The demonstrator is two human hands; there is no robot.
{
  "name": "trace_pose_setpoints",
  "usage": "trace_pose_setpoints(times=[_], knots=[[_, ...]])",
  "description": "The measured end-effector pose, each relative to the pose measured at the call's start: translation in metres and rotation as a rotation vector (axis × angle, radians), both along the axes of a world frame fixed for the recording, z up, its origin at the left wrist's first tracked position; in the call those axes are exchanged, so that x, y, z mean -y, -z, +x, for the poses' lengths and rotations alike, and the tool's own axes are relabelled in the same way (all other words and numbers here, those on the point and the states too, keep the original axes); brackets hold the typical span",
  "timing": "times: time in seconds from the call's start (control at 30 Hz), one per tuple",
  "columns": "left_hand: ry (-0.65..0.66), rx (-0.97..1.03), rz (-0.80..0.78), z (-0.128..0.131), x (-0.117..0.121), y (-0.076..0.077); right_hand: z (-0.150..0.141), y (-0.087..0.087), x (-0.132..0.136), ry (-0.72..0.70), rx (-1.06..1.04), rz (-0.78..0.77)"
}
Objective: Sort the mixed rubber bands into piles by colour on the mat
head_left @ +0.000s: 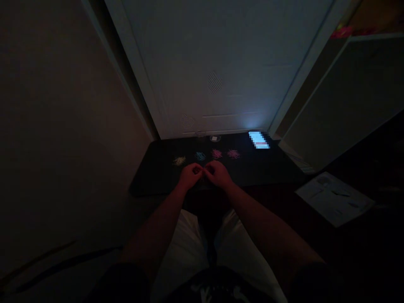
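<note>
My left hand (191,174) and my right hand (217,173) meet over the near edge of a dark table (154,176). Fingers and thumbs on both are pinched together, tip to tip; whatever lies between them is too small and dark to make out. Just beyond the hands runs a row of little heaps of thin pieces: a pale yellow heap (179,160), a blue heap (200,156), a pink heap (216,153) and another pink heap (233,154).
Behind the heaps sits a small round clear dish (215,138) with something white in it. A lit phone (259,140) lies at the back right. A pale panel (202,63) rises behind the table. Right of it, lower down, rests a printed sheet (334,198). The room is dim.
</note>
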State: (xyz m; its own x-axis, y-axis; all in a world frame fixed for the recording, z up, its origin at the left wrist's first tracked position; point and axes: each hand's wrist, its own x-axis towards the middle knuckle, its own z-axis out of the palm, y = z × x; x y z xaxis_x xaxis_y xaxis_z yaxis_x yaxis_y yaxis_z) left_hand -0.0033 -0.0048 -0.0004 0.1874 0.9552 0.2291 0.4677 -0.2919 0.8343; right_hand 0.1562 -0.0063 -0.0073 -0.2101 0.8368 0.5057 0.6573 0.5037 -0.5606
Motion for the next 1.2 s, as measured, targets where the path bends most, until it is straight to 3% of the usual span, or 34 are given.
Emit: trace_pose_setpoints(times=[0.27,1.2], knots=[[0.018,-0.001,-0.002,0.0007,0.0001,0.0002,0.0006,0.0009,0.0015,-0.065,0.004,0.026],[-0.015,-0.054,0.034,0.0008,0.0001,-0.0011,0.0024,-0.0014,0.0011,-0.005,0.033,0.061]])
